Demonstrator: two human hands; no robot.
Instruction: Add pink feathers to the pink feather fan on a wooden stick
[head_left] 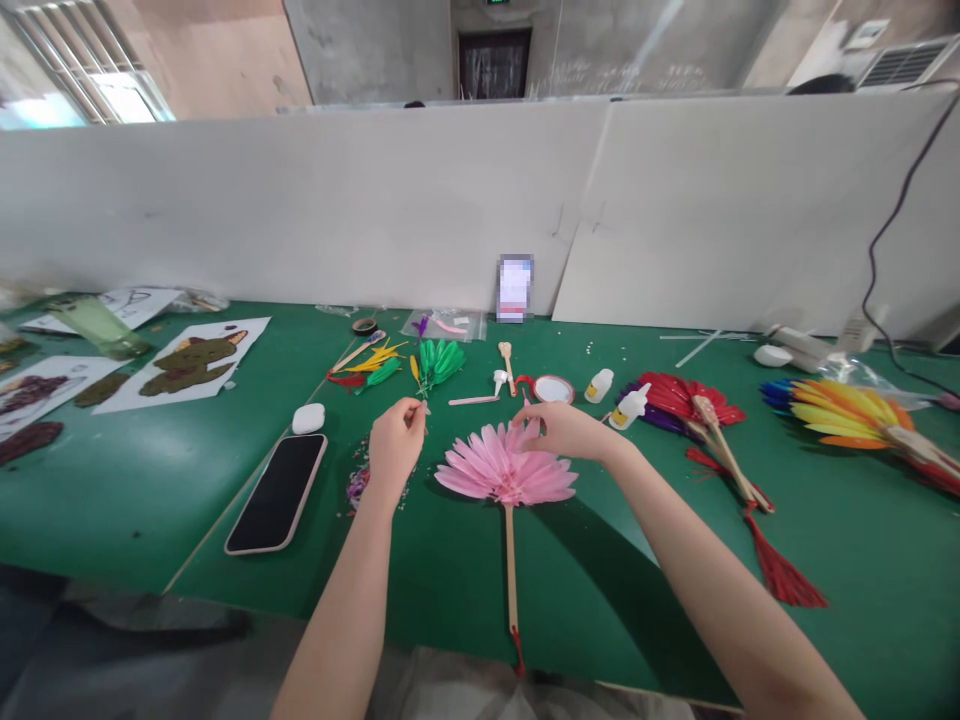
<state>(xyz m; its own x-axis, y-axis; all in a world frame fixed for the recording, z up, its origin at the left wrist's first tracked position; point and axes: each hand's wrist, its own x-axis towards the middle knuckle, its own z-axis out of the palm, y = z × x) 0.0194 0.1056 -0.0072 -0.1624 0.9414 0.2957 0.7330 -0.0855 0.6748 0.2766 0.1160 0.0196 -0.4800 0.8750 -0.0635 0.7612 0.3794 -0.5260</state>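
A pink feather fan (506,475) lies on the green table, its feathers spread away from me and its wooden handle (511,575) pointing toward me. A red cord hangs at the handle's end. My left hand (397,445) is closed in a pinch left of the fan, with something tiny and pale at its fingertips. Bent over the fan's upper right edge, my right hand (566,430) has its fingers drawn together at the pink feather tips. What lies between those fingers is hidden. Loose small flakes (358,487) are scattered beside my left wrist.
A phone (277,495) and white case (308,418) lie left. Beyond the fan are green feathers (440,362), a round mirror (553,389) and glue bottles (630,405). A red fan (694,400) and a yellow fan (847,412) lie right. An upright phone (515,290) stands by the white partition (300,210).
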